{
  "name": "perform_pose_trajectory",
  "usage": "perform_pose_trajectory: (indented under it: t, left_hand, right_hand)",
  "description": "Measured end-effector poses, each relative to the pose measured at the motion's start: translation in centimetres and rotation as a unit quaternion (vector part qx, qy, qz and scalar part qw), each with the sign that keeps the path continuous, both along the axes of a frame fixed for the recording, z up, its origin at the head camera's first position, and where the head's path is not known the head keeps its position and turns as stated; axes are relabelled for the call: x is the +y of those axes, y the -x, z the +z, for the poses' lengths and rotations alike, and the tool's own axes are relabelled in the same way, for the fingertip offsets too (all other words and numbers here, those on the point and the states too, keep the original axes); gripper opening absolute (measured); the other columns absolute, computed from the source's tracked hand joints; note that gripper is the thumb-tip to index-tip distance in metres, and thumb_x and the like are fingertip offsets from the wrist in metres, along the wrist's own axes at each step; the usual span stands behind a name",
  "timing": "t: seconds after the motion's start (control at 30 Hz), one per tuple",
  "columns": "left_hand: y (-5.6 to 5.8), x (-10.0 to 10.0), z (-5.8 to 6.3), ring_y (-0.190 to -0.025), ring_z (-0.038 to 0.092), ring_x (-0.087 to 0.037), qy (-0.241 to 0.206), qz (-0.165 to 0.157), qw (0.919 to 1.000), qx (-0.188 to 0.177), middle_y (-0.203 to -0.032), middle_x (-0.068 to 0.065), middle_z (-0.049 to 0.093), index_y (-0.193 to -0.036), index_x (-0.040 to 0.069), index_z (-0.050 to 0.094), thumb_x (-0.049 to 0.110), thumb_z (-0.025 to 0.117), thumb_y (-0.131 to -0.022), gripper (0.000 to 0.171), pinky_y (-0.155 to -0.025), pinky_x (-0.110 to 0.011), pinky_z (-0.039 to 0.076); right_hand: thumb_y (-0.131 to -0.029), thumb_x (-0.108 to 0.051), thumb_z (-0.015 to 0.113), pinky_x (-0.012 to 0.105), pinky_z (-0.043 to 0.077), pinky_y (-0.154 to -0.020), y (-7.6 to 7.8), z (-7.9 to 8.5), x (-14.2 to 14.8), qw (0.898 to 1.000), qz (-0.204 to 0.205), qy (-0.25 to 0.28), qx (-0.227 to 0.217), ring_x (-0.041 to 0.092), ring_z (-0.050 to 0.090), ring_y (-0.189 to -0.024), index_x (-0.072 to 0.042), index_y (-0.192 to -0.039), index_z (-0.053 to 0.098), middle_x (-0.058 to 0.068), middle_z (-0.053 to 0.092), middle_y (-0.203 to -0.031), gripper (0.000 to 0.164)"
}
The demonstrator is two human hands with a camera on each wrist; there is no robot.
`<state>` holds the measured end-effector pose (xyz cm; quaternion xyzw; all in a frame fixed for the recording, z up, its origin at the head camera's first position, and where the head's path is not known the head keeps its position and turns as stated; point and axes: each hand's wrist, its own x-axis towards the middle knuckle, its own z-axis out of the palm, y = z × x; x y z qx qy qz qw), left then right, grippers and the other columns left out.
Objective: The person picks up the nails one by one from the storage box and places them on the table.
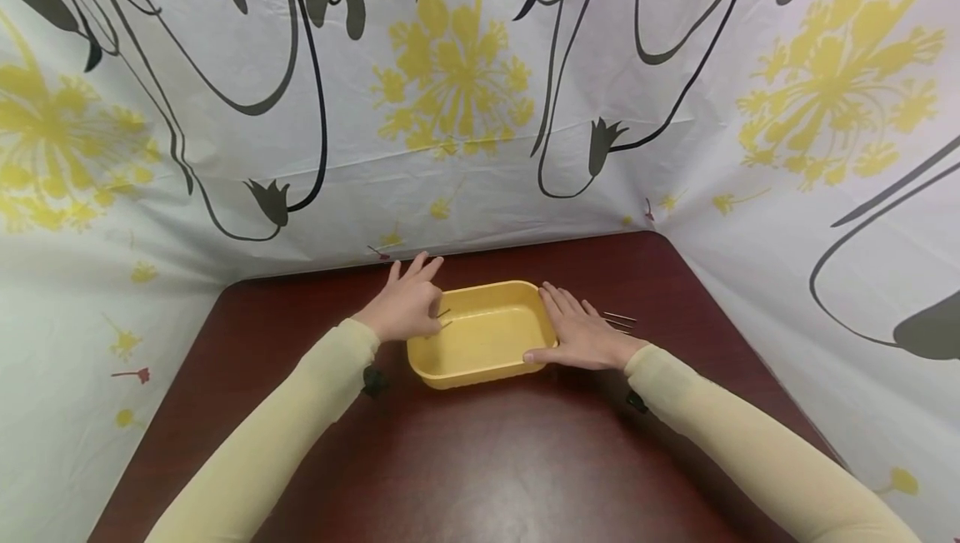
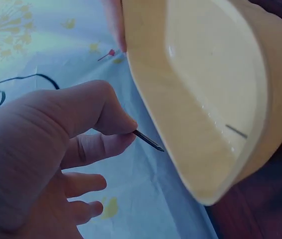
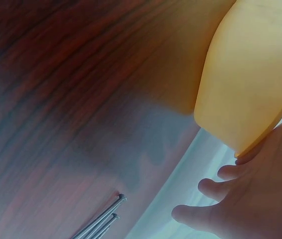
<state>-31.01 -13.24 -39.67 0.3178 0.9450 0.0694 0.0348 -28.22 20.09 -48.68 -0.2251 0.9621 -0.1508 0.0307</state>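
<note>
My left hand [image 1: 405, 306] pinches a nail [image 2: 148, 141] between thumb and forefinger. The nail's pointed end sticks out by the left wall of a yellow plastic container [image 1: 491, 339], while its head is hidden in the grip. Inside the container shows a thin dark line [image 2: 236, 131]; I cannot tell whether it is another nail or a shadow. My right hand [image 1: 585, 335] rests against the container's right side, fingers spread and thumb on the near rim. Several loose nails [image 3: 101, 221] lie on the table, just beyond that hand to the right.
A dark red-brown wooden table [image 1: 465, 451] carries everything. White fabric [image 1: 345, 127] with yellow and grey flower prints hangs along its back and sides. Small dark devices [image 1: 372, 381] sit at both wrists.
</note>
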Motion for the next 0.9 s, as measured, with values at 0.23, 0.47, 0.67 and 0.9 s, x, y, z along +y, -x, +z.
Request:
perform_pose_trajectory:
  t: [0.23,0.47,0.67,0.9]
  left_hand:
    - [0.1,-2.7,0.5,-0.151,0.002,-0.045,-0.01,0.043,0.999,-0.008,-0.162,-0.021,0.025,-0.06,0.022,0.063,0.02,0.074,-0.08,0.023,-0.109,-0.076,0.004]
    - [-0.3,-6.0,-0.5,-0.148,0.003,-0.053,0.002,0.098,0.994,-0.05,-0.16,-0.03,0.024,-0.058,0.017,0.061,0.019,0.077,-0.078,0.025,-0.106,-0.079,0.002]
    - [-0.6,-8.5,-2.0,-0.146,0.004,-0.057,0.017,0.132,0.9879,-0.079,-0.157,-0.034,0.027,-0.058,0.016,0.061,0.017,0.078,-0.08,0.027,-0.104,-0.081,0.002]
    - [-1.1,-10.2,-3.1,-0.144,0.004,-0.06,0.022,0.148,0.983,-0.106,-0.155,-0.036,0.028,-0.058,0.013,0.061,0.015,0.078,-0.083,0.03,-0.103,-0.082,0.002]
  right_hand:
    - [-0.076,-0.091,0.048,0.064,0.016,-0.115,0.1,0.0,0.0,1.0,-0.004,0.0,-0.008,0.032,0.009,-0.153,-0.007,-0.163,0.007,0.006,0.001,-0.169,0.127]
    - [-0.079,-0.085,0.053,0.064,0.016,-0.115,0.0,0.2,0.0,1.0,-0.001,0.002,-0.007,0.034,0.011,-0.152,-0.007,-0.162,0.007,0.009,0.004,-0.169,0.123]
    - [-0.082,-0.081,0.057,0.065,0.016,-0.115,-0.1,0.2,-0.1,1.0,0.0,-0.001,-0.009,0.035,0.012,-0.152,-0.006,-0.162,0.008,0.009,0.004,-0.169,0.121]
    - [-0.075,-0.093,0.044,0.064,0.016,-0.116,-0.1,0.4,-0.2,1.0,-0.001,-0.01,-0.013,0.033,0.009,-0.153,-0.008,-0.163,0.005,0.009,0.003,-0.169,0.128]
